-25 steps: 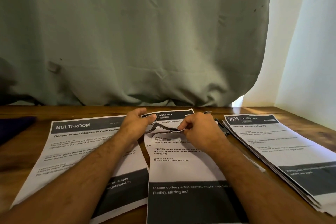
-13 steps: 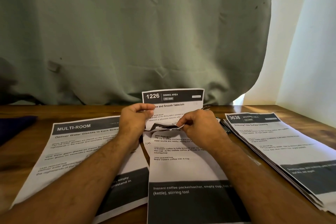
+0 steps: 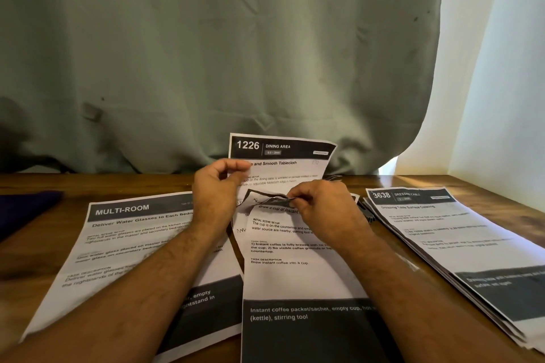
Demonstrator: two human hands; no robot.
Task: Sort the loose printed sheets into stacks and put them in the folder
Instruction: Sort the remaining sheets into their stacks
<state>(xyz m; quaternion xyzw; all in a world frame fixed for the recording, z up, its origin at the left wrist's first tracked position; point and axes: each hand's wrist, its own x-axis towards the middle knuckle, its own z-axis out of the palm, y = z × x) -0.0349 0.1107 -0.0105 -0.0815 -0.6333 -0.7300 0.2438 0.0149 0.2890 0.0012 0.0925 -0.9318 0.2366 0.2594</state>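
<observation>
Printed sheets lie on a wooden table (image 3: 501, 186). My left hand (image 3: 216, 190) pinches the left edge of a sheet headed "1226 Dining Area" (image 3: 283, 153), which stands bent upward at the back. My right hand (image 3: 321, 206) pinches the crumpled top edge of the coffee sheet (image 3: 295, 274) lying in the middle. A "Multi-Room" sheet (image 3: 129, 233) lies flat on the left. A stack headed "3638" (image 3: 442, 233) lies on the right.
A dark purple item (image 3: 26, 209) lies at the table's left edge. A small dark object (image 3: 367, 214) sits between the middle sheets and the right stack. A grey-green curtain (image 3: 221, 53) hangs behind the table; a white wall stands at the right.
The "1226" sheet has risen from nearly flat to standing upright. My left hand has lifted with its edge, and my right hand stays on the crumpled top of the coffee sheet.
</observation>
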